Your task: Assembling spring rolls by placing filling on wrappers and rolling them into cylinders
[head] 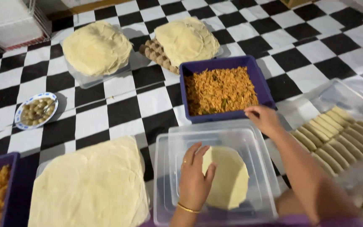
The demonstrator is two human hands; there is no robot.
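My left hand (pixel 193 178) lies flat, fingers apart, on the left edge of a round pale wrapper (pixel 228 178). The wrapper rests on a clear plastic lid (pixel 255 141) set over a clear box. My right hand (pixel 264 118) reaches to the near right edge of a purple tub (pixel 227 64) full of orange shredded filling (pixel 219 90); its fingers are curled at the rim, and whether they hold any filling is hidden.
A clear tray (pixel 337 90) of rolled wrappers (pixel 337 134) lies at the right. Stacks of wrappers sit at the near left (pixel 91 187), far left (pixel 96 48) and far middle (pixel 186 40). A small patterned bowl (pixel 35 110) stands left. Another purple tub (pixel 11 185) is at the bottom left.
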